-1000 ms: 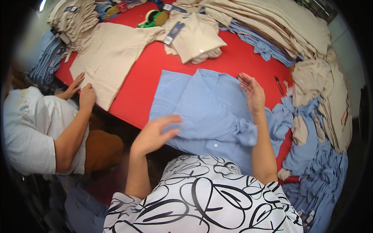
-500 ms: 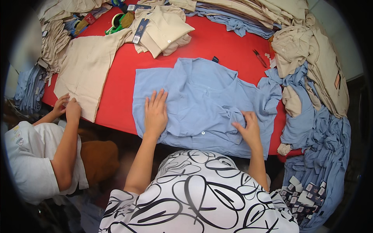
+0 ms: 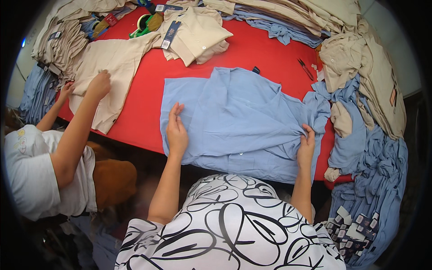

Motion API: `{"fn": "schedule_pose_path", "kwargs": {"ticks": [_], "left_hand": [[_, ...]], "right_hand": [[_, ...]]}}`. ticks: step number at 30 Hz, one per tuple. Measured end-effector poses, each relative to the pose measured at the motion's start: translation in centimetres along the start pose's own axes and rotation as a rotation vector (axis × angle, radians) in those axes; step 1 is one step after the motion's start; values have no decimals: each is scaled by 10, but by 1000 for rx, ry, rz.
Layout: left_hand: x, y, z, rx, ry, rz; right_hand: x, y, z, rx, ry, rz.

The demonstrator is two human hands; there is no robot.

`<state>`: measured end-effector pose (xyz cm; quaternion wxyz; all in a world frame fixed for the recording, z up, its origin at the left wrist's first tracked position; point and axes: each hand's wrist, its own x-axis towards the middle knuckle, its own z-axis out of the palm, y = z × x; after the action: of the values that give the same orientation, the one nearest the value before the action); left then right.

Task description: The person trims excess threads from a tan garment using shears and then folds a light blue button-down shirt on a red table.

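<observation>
A light-blue button shirt (image 3: 225, 108) lies spread on the red tabletop before me, its collar toward the far side and its lower edge along the near edge. My left hand (image 3: 176, 135) stands on its side at the left part of the shirt, fingers stretched out with nothing held. At the right part, my right hand (image 3: 307, 145) is closed on the shirt's cloth, pinching it between thumb and fingers. Creases run across the fabric toward that grip. A white button (image 3: 240, 154) shows near the lower edge.
A co-worker's hand (image 3: 101, 85) is over a beige garment (image 3: 112, 58) on the left. Beyond my shirt lie a folded beige shirt (image 3: 195, 38) with a dark tag, a green tape dispenser (image 3: 143, 27) and thread snips (image 3: 305, 69). Beige and blue clothes (image 3: 371, 148) heap on the right.
My right hand has moved right, pulling the shirt's front cloth flatter. My left hand has turned from palm-down onto its side. The co-worker's near hand has moved up over the beige garment.
</observation>
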<state>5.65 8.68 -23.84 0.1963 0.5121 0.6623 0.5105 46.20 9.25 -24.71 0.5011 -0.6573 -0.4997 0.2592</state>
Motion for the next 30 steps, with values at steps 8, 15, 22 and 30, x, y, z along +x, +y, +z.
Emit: {"fn": "schedule_pose_path", "kwargs": {"ticks": [8,15,22,30], "left_hand": [[-15,53,18,-27,-280,272],[3,88,5,-270,-119,-34],[41,147,65,351,-211,583],[-5,101,215,485,-663,763]], "right_hand": [[-24,-69,12,29,-366,67],[16,-118,-18,-151,-365,-269],[107,6,-78,-454,61,-358],[126,-66,-138,-655,536,-283]]}}
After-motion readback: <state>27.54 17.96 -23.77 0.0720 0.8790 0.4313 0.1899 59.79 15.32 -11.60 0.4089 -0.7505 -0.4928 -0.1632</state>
